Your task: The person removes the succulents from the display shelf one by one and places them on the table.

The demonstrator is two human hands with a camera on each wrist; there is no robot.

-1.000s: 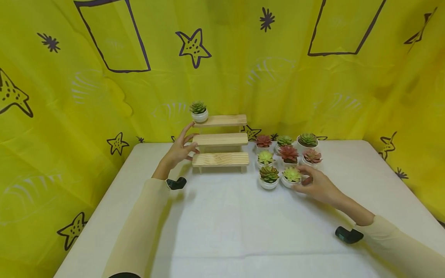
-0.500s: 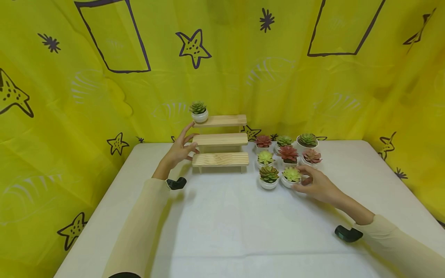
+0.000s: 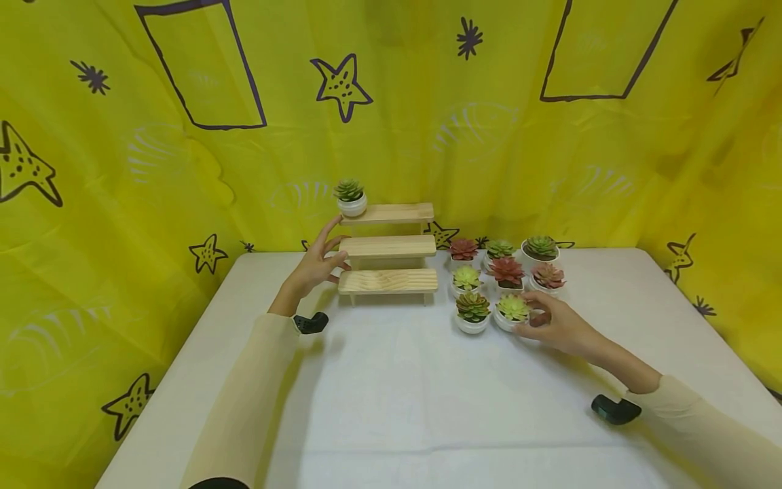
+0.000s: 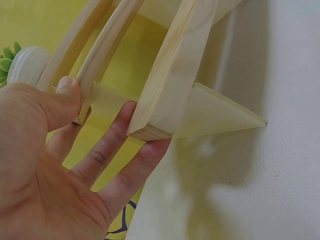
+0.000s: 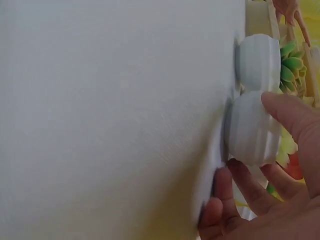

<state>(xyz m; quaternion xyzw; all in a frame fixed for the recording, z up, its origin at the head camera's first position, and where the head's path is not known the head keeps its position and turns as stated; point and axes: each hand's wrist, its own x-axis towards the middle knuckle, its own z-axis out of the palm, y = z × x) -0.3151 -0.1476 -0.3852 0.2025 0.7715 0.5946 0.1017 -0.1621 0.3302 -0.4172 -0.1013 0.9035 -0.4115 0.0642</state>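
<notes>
In the head view, a three-tier wooden display stand (image 3: 391, 246) stands at the back of the table. My left hand (image 3: 311, 269) touches its left end with spread fingers. The left wrist view shows the thumb at the middle plank and two fingertips against the bottom plank (image 4: 167, 95). A green succulent in a round white pot (image 3: 351, 204) sits at the top tier's left end. To the right, my right hand (image 3: 562, 329) holds a yellow-green potted succulent (image 3: 513, 308) between thumb and fingers. Its ribbed white pot (image 5: 252, 130) stands on the table.
Several other potted succulents cluster around the held one, including a brownish-green one (image 3: 473, 308) close on its left and a red one (image 3: 506, 269) behind. A white cloth covers the table (image 3: 391, 394). Behind hangs a yellow patterned curtain (image 3: 403, 136).
</notes>
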